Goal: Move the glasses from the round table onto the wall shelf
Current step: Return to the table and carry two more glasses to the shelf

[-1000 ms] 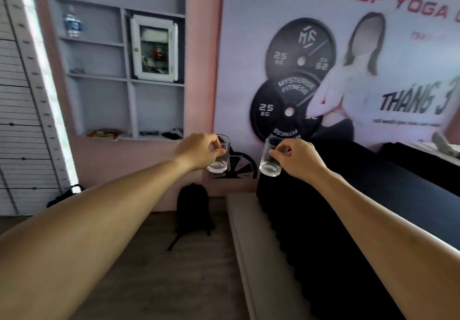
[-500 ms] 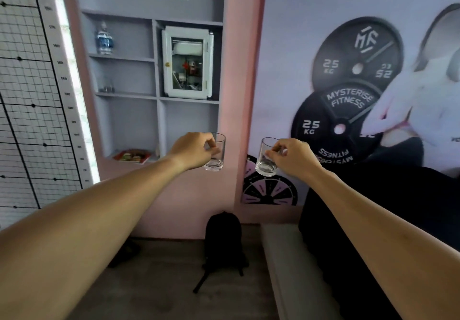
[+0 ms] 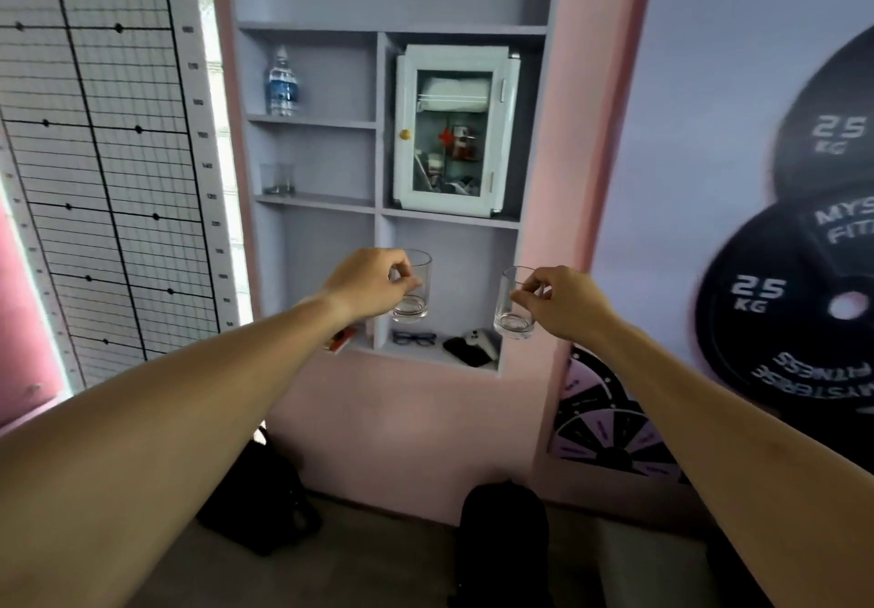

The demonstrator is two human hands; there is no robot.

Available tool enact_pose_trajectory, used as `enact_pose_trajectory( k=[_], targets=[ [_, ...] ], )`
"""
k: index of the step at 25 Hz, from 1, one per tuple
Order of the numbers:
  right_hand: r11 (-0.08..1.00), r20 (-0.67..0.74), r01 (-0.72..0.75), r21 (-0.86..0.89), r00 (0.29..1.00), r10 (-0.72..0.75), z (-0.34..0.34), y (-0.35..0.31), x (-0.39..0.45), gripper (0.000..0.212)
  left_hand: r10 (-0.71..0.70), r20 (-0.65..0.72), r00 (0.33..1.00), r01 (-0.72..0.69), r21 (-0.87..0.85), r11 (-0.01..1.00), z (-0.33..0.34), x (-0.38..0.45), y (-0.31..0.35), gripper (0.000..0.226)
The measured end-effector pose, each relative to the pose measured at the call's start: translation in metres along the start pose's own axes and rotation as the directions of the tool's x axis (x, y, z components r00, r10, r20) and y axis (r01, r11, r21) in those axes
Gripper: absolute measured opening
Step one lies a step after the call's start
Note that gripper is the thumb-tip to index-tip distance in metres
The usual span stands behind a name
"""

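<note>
Both arms are stretched out toward a grey wall shelf [image 3: 314, 201] set into a pink wall. My left hand [image 3: 369, 281] grips a clear drinking glass [image 3: 414, 297] by its side, upright, in front of the lower right compartment. My right hand [image 3: 563, 297] pinches the rim of a second clear glass [image 3: 513, 314], which hangs upright in front of the pink wall just right of the shelf. Two more clear glasses [image 3: 277, 178] stand on the middle left shelf board. The round table is out of view.
A water bottle [image 3: 282, 82] stands on the upper left board. A white first-aid cabinet [image 3: 454, 130] fills the upper right compartment. Spectacles [image 3: 414, 338] and a dark pouch [image 3: 468, 351] lie on the bottom board. Two black backpacks [image 3: 503, 541] sit on the floor below.
The view has swung left and closer to the shelf, which now fills the centre. Both hands keep their glasses, held out in front at about the same height.
</note>
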State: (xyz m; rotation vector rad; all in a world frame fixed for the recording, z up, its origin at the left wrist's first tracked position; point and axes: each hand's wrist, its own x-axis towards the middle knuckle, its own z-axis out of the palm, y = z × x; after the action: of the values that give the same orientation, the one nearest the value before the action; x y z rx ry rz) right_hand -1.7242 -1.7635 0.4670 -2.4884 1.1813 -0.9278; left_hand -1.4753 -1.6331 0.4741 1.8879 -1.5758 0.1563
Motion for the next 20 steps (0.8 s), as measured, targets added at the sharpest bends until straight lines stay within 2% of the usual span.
enact_pose_trajectory(
  k=[6, 14, 20],
  targets=[
    [0.991, 0.083, 0.107, 0.078, 0.990, -0.113, 0.068, -0.016, 0.146, 0.021, -0.071, -0.074, 0.995, 0.076, 0.066, 0.995, -0.005, 0.098, -0.073, 0.015],
    [0.952, 0.149, 0.268, 0.149, 0.946, -0.289, 0.171, -0.070, 0.274, 0.017, -0.226, -0.148, 0.963, 0.244, 0.110, 0.964, -0.015, 0.162, -0.190, 0.016],
    [0.912, 0.151, 0.364, 0.192, 0.907, -0.394, 0.250, -0.138, 0.371, 0.016, -0.232, -0.206, 0.951, 0.262, 0.133, 0.956, -0.034, 0.230, -0.294, 0.015]
  ],
)
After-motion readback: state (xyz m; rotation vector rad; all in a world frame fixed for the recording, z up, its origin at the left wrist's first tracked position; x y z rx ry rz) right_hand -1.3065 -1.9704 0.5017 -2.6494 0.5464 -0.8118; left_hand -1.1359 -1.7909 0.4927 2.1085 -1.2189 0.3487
